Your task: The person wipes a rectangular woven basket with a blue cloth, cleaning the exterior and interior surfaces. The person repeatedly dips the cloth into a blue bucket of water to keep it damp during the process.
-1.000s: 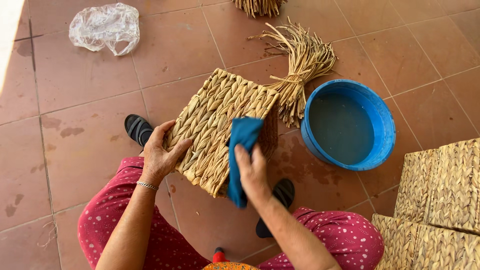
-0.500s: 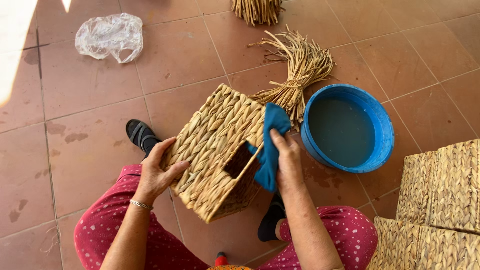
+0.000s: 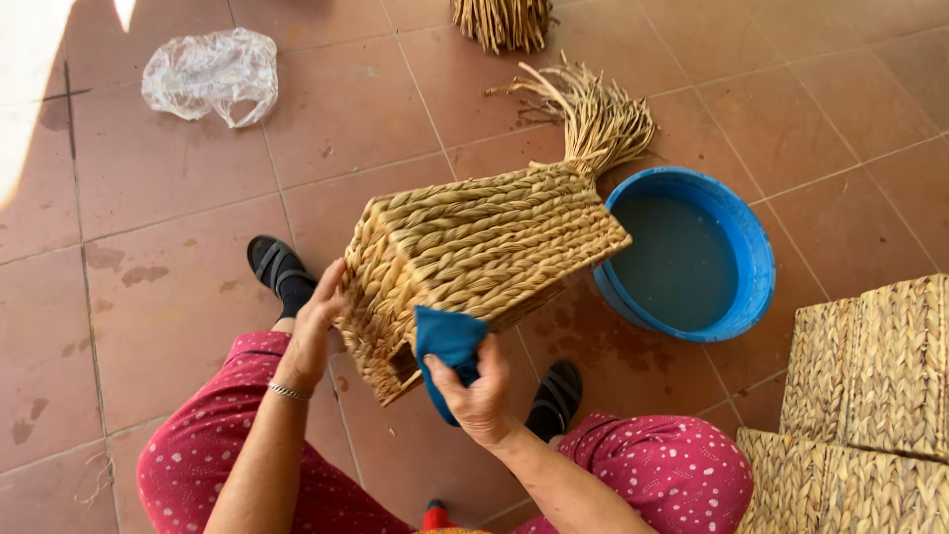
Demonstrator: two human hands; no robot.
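Woven basket (image 3: 484,257) had swung round since 0.5 s ago, now tipped on its side above the floor w/ its long face up, next to the blue basin (image 3: 692,252). Left hand (image 3: 316,321) gripped its left end, fingers curled on the weave. Right hand (image 3: 474,391) had dropped to the near edge, closed round the blue cloth (image 3: 447,341), pressing it vs the basket.

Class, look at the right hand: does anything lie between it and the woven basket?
Yes: a folded blue cloth, held in the right hand, lies between it and the woven basket. The left hand touches the basket directly.
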